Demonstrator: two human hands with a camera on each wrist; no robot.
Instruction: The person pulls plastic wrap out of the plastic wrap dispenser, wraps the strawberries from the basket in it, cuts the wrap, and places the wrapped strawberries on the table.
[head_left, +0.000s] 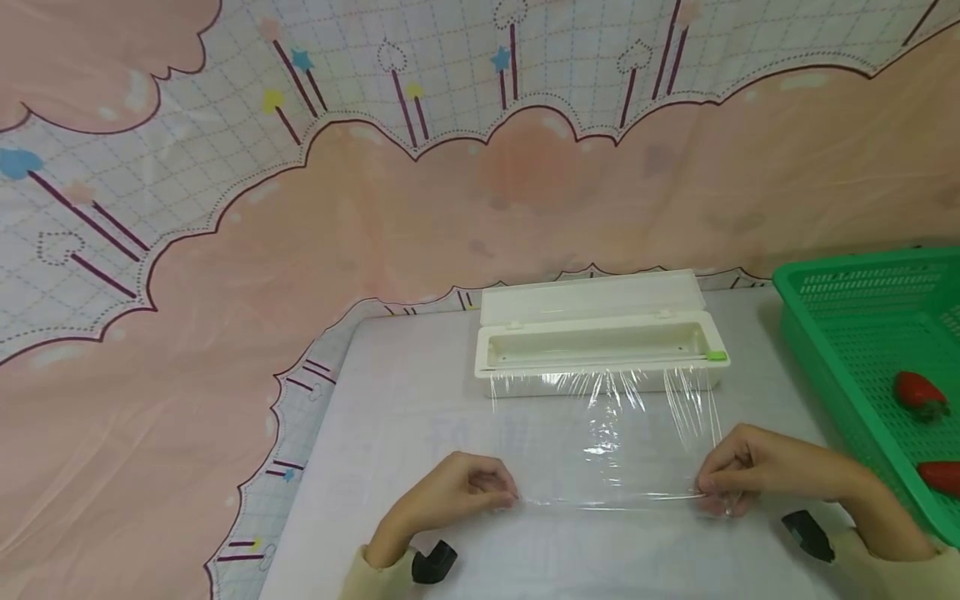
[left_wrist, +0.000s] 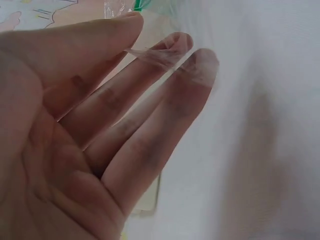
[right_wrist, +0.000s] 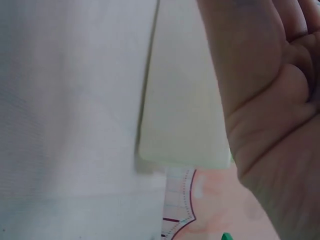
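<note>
A clear sheet of cling film (head_left: 603, 454) stretches from the front of a white cling film dispenser box (head_left: 525, 332), whose lid is raised. My left hand (head_left: 459, 493) pinches the near left corner of the film between thumb and fingers. Opposite it, my right hand (head_left: 761, 471) pinches the near right corner. The left wrist view shows film draped over the fingertips of the left hand (left_wrist: 115, 115). In the right wrist view the palm of the right hand (right_wrist: 265, 85) is visible beside the pale box (right_wrist: 182, 105), its fingertips out of frame.
On the right stands a green plastic basket (head_left: 832, 400) with red strawberries (head_left: 919, 394) in it. A small green slider (head_left: 717, 356) sits at the box's right end. White cloth (head_left: 375, 400) covers the tabletop, and a patterned pink curtain (head_left: 420, 217) hangs behind.
</note>
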